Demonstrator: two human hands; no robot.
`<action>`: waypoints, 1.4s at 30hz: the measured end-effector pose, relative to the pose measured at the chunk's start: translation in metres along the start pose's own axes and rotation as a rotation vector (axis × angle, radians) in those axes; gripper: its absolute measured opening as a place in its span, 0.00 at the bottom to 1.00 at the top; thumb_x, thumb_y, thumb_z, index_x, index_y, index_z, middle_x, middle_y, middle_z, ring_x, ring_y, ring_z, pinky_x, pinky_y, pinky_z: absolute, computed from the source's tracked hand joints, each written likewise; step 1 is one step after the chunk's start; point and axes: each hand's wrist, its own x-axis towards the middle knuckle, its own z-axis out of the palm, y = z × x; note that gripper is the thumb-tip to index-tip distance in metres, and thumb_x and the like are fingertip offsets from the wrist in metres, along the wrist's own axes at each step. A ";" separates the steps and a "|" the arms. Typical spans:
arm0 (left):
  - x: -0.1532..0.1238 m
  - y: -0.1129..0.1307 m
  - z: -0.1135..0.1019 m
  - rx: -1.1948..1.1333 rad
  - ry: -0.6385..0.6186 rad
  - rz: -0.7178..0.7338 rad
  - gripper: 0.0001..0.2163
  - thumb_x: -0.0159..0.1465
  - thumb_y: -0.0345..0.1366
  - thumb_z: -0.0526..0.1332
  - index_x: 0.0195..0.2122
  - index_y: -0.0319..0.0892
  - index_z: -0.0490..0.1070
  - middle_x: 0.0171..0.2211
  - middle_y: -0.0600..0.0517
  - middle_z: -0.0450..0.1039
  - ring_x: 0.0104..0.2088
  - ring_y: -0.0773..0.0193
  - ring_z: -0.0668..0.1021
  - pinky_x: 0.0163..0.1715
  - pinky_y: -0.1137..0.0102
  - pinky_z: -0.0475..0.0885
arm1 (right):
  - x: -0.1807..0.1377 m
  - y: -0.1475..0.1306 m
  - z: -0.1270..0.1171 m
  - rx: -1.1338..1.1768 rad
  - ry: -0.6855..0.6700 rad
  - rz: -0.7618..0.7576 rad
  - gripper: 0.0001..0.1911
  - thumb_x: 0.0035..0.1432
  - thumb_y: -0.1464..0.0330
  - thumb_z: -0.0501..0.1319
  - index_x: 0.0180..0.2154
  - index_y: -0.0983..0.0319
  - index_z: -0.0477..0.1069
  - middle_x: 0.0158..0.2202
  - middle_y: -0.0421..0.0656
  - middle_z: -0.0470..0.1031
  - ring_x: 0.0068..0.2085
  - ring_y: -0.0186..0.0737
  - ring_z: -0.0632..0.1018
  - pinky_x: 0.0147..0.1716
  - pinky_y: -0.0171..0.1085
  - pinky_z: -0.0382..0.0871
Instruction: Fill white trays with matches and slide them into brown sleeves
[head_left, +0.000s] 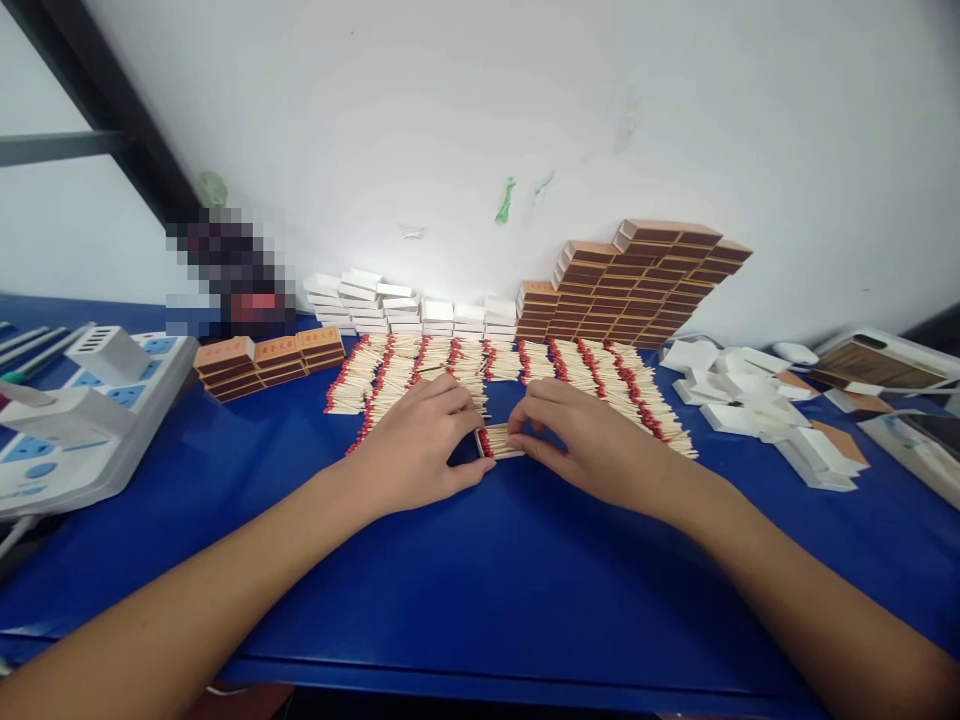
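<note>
A small white matchbox tray [481,447] lies on the blue table between my hands, filled with red-tipped matches [498,439]. My left hand [420,440] grips the tray's left end, thumb at the near side and fingers at the far side. At the right end, the bent fingers of my right hand [581,430] close on the matches in the tray and hide that end. Just beyond both hands spread rows of loose matches [536,362], their red heads mostly to the left.
Brown matchboxes [637,290] are stacked against the wall, beside piled white trays [405,308]. More matchboxes [270,362] stand at left, near a white power strip [142,420] with plugs. Loose white trays [739,390] lie heaped at right, near a phone-like device [919,445].
</note>
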 end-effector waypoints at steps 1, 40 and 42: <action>0.000 0.000 0.000 -0.001 0.008 0.004 0.12 0.71 0.43 0.69 0.46 0.40 0.80 0.43 0.46 0.79 0.50 0.50 0.78 0.53 0.54 0.76 | 0.001 0.005 -0.002 -0.008 0.032 0.011 0.07 0.75 0.67 0.59 0.41 0.58 0.74 0.41 0.46 0.76 0.42 0.45 0.77 0.41 0.43 0.70; 0.000 0.001 0.000 -0.006 -0.006 -0.006 0.13 0.70 0.44 0.70 0.46 0.39 0.81 0.43 0.45 0.79 0.50 0.49 0.77 0.53 0.53 0.76 | 0.015 0.070 -0.002 -0.205 0.112 0.096 0.09 0.73 0.67 0.57 0.37 0.58 0.70 0.39 0.50 0.74 0.43 0.53 0.74 0.44 0.48 0.67; 0.000 0.001 0.000 -0.004 -0.003 -0.003 0.13 0.70 0.44 0.70 0.46 0.39 0.81 0.42 0.45 0.79 0.49 0.49 0.77 0.53 0.53 0.76 | 0.011 0.059 -0.005 -0.187 0.142 0.055 0.08 0.74 0.68 0.57 0.38 0.57 0.70 0.39 0.49 0.74 0.43 0.52 0.74 0.44 0.48 0.67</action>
